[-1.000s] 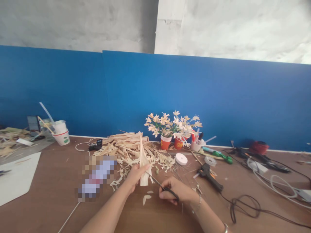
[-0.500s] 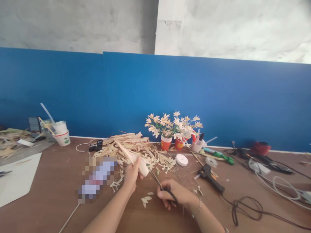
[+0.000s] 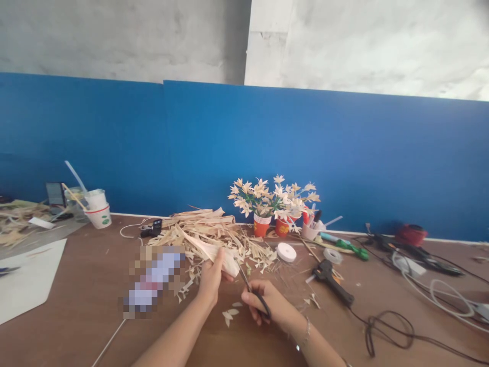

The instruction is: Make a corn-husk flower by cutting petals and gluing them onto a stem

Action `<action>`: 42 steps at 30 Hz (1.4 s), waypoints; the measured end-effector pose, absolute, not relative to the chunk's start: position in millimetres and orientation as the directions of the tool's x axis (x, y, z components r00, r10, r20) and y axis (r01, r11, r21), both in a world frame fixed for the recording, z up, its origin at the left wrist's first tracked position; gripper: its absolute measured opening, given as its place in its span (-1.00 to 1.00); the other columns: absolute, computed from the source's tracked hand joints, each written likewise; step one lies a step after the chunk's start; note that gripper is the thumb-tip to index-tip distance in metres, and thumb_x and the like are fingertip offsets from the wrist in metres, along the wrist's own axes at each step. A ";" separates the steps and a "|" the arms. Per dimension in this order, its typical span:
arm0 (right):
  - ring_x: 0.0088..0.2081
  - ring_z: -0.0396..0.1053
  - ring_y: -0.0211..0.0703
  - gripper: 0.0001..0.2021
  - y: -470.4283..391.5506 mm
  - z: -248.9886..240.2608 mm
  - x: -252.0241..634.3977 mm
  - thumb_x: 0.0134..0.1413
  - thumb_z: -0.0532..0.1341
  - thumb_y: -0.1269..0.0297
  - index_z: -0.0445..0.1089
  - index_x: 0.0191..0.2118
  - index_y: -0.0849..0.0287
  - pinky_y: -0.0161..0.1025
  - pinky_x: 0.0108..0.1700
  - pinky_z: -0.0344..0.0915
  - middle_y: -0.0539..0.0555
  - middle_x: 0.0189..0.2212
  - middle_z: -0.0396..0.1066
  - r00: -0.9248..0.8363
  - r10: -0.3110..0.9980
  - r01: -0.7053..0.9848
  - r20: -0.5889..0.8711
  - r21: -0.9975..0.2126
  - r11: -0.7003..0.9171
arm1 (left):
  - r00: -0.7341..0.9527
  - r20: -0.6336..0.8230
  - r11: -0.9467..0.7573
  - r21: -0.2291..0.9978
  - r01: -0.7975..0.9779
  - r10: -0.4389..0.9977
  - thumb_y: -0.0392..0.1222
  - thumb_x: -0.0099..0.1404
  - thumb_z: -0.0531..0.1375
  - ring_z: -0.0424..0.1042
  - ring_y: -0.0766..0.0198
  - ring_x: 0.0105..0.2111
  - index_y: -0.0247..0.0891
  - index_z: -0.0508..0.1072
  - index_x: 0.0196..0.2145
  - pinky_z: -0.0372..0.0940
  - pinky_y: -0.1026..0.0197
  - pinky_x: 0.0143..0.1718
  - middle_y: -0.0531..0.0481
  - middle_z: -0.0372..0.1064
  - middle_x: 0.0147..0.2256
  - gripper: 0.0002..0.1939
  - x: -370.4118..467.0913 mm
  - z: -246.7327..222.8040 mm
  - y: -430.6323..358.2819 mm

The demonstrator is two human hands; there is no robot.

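Note:
A pale dried husk [image 3: 229, 263] is gripped in my left hand [image 3: 212, 278], its long end pointing up and left over a pile of husk strips [image 3: 206, 224]. My right hand [image 3: 263, 302] is closed around the handles of dark scissors [image 3: 244, 278]. The blades reach up and left to the husk's lower right edge; whether they are apart is hard to tell. Several small cut petals [image 3: 228, 316] lie on the table just below, between my hands.
Behind stand husk flowers [image 3: 282, 196] in red cups [image 3: 262, 225]. A white tape roll [image 3: 286, 252] and a black glue gun [image 3: 332, 283] with its cord lie to the right. A blurred phone-like object [image 3: 153, 280], paper cups [image 3: 98, 215] and a white board [image 3: 30, 280] are on the left.
My right hand and the scissors have moved slightly left and up, closer to the husk. My left hand has shifted a little to the right, still holding the husk.

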State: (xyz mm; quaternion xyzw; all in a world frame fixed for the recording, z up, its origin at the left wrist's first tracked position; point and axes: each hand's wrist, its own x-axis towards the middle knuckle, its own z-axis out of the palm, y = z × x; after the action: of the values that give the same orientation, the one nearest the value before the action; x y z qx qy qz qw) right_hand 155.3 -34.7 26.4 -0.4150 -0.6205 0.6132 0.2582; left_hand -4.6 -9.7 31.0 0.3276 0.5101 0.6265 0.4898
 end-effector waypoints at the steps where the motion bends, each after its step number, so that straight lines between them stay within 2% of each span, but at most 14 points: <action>1: -0.77 0.14 -0.43 -0.56 -35.1 27.4 155.3 -0.16 0.23 -0.12 0.25 -0.44 0.22 -0.49 -0.77 -0.12 -0.13 -0.75 0.25 -0.515 0.837 0.202 -0.187 -0.975 -0.094 | -0.306 -0.092 0.004 0.961 -0.275 0.947 0.25 0.03 0.16 0.27 0.33 -0.78 -0.34 0.40 -0.62 0.17 0.34 -0.75 -0.03 0.35 -0.74 -0.48 -4.6 30.4 -9.3; 8: -0.78 0.07 -0.44 -0.55 -33.0 26.9 155.6 -0.16 0.22 -0.15 0.22 -0.49 0.21 -0.48 -0.76 -0.12 -0.14 -0.79 0.19 -0.480 0.867 0.181 -0.131 -0.982 -0.048 | -0.270 -0.115 0.039 0.962 -0.270 0.956 0.25 0.01 0.18 0.31 0.30 -0.75 -0.38 0.44 -0.54 0.18 0.31 -0.72 -0.06 0.38 -0.71 -0.48 -5.3 25.8 -7.5; 16: -0.79 0.04 -0.44 -0.55 -31.3 24.2 155.2 -0.18 0.24 -0.14 0.20 -0.49 0.19 -0.46 -0.75 -0.12 -0.16 -0.82 0.17 -0.446 0.885 0.169 -0.134 -0.984 -0.064 | -0.119 -0.009 -0.031 0.943 -0.333 0.993 0.00 -0.02 0.30 0.36 0.34 -0.64 -0.35 0.45 -0.48 0.19 0.35 -0.60 -0.02 0.45 -0.60 -0.69 -10.6 26.3 -8.9; 19: -0.79 0.05 -0.44 -0.55 -31.7 26.4 154.7 -0.20 0.24 -0.15 0.21 -0.50 0.20 -0.46 -0.74 -0.11 -0.16 -0.82 0.17 -0.446 0.886 0.172 -0.129 -0.983 -0.057 | -0.112 -0.004 -0.034 0.940 -0.338 0.994 -0.05 -0.03 0.31 0.34 0.37 -0.65 -0.34 0.45 -0.49 0.19 0.35 -0.60 0.00 0.45 -0.59 -0.73 -11.1 28.4 -9.8; 26: -0.77 0.12 -0.42 -0.56 -32.1 24.1 155.5 -0.16 0.23 -0.13 0.24 -0.44 0.21 -0.47 -0.75 -0.15 -0.13 -0.76 0.24 -0.471 0.872 0.191 -0.131 -0.981 -0.043 | -0.155 -0.033 -0.017 0.951 -0.309 0.987 -0.04 -0.03 0.30 0.32 0.40 -0.69 -0.35 0.46 -0.49 0.17 0.36 -0.62 0.02 0.44 -0.62 -0.72 -8.2 30.2 -11.2; 37: -0.78 0.07 -0.43 -0.55 -32.9 26.7 155.2 -0.16 0.21 -0.15 0.21 -0.47 0.20 -0.46 -0.76 -0.16 -0.14 -0.79 0.21 -0.442 0.888 0.193 -0.128 -0.980 -0.045 | -0.121 -0.017 -0.024 0.942 -0.334 0.993 -0.05 -0.04 0.31 0.32 0.37 -0.67 -0.35 0.46 -0.45 0.22 0.34 -0.61 0.01 0.44 -0.60 -0.71 -7.5 30.1 -12.1; 42: -0.78 0.03 -0.44 -0.55 -32.0 25.9 153.9 -0.16 0.21 -0.15 0.21 -0.51 0.20 -0.45 -0.72 -0.07 -0.16 -0.81 0.15 -0.429 0.900 0.177 -0.082 -0.984 -0.005 | -0.134 -0.034 -0.012 0.944 -0.329 0.990 -0.05 -0.04 0.30 0.31 0.38 -0.69 -0.35 0.46 -0.43 0.20 0.34 -0.62 0.02 0.43 -0.62 -0.70 -6.8 32.5 -13.1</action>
State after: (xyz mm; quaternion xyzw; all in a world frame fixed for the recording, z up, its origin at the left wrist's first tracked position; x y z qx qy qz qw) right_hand 153.9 -32.0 25.9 -0.4282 -0.6286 0.5650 0.3199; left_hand -6.8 -13.1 32.5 0.3710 0.4456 0.6070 0.5434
